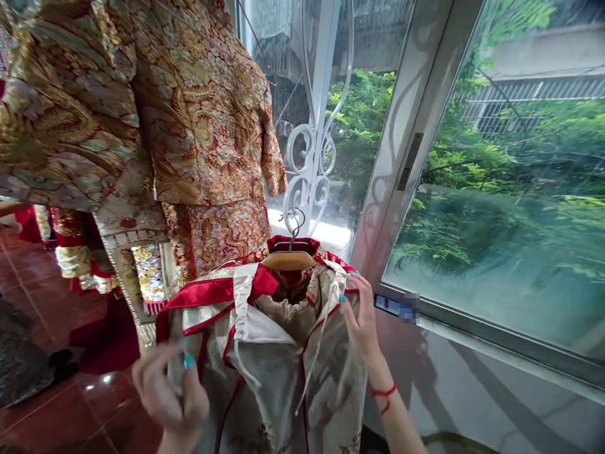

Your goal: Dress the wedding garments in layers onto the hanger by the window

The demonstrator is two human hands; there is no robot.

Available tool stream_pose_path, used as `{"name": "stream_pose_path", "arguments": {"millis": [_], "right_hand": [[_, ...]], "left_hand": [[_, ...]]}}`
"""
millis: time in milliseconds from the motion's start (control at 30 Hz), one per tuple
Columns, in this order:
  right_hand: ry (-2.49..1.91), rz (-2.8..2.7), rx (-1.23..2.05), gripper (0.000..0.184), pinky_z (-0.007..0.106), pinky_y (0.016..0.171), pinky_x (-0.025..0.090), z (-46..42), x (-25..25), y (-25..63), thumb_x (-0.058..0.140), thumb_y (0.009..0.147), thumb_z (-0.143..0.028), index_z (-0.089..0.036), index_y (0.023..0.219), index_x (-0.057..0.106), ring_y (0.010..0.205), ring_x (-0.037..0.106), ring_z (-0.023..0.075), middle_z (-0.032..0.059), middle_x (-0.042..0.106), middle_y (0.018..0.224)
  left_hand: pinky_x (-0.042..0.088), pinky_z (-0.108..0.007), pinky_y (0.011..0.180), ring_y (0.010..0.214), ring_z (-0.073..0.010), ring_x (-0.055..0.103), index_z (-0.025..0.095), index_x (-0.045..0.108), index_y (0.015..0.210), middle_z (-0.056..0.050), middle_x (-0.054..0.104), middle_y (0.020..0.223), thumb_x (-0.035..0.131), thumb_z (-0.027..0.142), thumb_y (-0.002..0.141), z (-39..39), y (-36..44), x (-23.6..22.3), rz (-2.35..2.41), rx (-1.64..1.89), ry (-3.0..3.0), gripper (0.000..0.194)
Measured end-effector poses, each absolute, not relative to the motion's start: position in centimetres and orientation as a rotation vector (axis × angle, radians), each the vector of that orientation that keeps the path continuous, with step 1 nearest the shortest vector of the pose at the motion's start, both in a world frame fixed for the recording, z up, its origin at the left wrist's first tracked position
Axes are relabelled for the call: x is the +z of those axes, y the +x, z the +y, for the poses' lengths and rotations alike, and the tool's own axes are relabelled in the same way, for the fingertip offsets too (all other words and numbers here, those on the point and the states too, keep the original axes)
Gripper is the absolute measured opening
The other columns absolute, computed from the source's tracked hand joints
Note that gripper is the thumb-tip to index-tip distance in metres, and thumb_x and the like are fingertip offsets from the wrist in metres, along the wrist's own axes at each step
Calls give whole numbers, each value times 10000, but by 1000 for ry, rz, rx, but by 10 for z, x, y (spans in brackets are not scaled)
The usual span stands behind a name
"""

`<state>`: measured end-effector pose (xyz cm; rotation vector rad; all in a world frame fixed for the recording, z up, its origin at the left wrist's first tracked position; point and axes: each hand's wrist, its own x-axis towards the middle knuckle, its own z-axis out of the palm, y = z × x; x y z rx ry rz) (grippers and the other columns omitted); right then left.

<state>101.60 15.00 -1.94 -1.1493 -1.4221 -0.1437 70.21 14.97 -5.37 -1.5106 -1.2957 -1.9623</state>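
The cream garment (278,372) with red trim hangs on a wooden hanger (289,260) at six o'clock. At about five, the right hand (362,315) has thumb and fingers clamped on its shoulder edge. Toward seven, the blurred left hand (170,388) seems just beside it, fingers curled, thumb apart. Gold brocade jackets (208,120) hang at eleven.

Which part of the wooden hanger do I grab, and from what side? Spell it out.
Best pinch the wooden hanger at its middle, just under the metal hook, coming from the front and above. The silvery garment covers both ends, while the middle shows in the open neckline. The hook rises there, so the weight should hang fairly evenly.
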Motion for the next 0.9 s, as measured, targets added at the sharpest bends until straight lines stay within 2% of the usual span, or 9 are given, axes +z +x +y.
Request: {"name": "stream_pose_path", "arguments": {"millis": [33,100,167,233,433,533,633,800,900], "right_hand": [[-1171,-1317,-179,312,473,1054,386,139,-30,1007,440,950,-362,-216,1221,490,1242,494,278,139,552,1256],[-1272,-1106,-196,225,446,939,450,124,-53,986,468,925,-373,-216,1084,495,1051,572,279,121,589,1064],[-1424,-1006,-69,179,388,769,485,118,-72,963,499,899,-394,-229,965,477,811,590,251,72,587,871],[-1563,-1018,146,203,351,656,475,123,-86,945,553,861,-415,-239,921,472,691,581,234,51,600,796],[-1600,-1096,472,129,361,687,499,146,-105,937,544,817,-286,-208,909,590,696,648,257,95,708,803],[-1352,-1167,675,226,341,694,526,138,-116,956,556,830,-312,-177,989,643,720,665,243,96,724,845],[-1217,-1131,777,287,331,703,537,122,-125,973,594,832,-400,-179,1008,646,759,667,234,88,715,882],[-1284,-1051,750,201,279,559,494,106,-122,965,603,837,-418,-228,808,543,568,582,180,-14,592,646],[-1305,-1075,841,189,271,465,459,103,-120,956,535,874,-424,-238,850,511,467,527,165,-37,548,604]], "left_hand": [[505,-431,846,943,-275,563,220,552,972,-80,544,902,566,333,828,136,712,-81,-1327,-2030,-1451,184],[532,-381,749,864,-245,592,235,559,974,-86,568,944,529,292,840,118,738,-132,-1527,-1980,-1850,149],[554,-372,722,822,-240,633,232,575,973,-86,619,919,505,307,842,113,768,-167,-1652,-1873,-2258,166],[571,-399,731,804,-259,665,210,604,983,-98,667,883,497,365,838,121,797,-182,-1799,-1768,-2494,238],[535,-508,926,1061,-360,675,145,633,1052,-218,701,1147,496,461,757,163,844,-174,-2125,-1724,-2505,454],[554,-503,874,985,-354,701,181,652,995,-176,739,1047,497,489,776,168,845,-175,-2187,-1681,-2461,409],[548,-491,880,962,-332,699,208,673,909,-147,744,983,473,435,804,159,840,-180,-2014,-1705,-2507,321],[564,-425,791,850,-286,689,229,644,787,-110,707,873,474,420,815,145,837,-178,-1925,-1763,-2532,257],[562,-437,781,844,-306,694,193,646,913,-134,709,910,520,496,772,147,840,-172,-2108,-1796,-2389,357]]}}
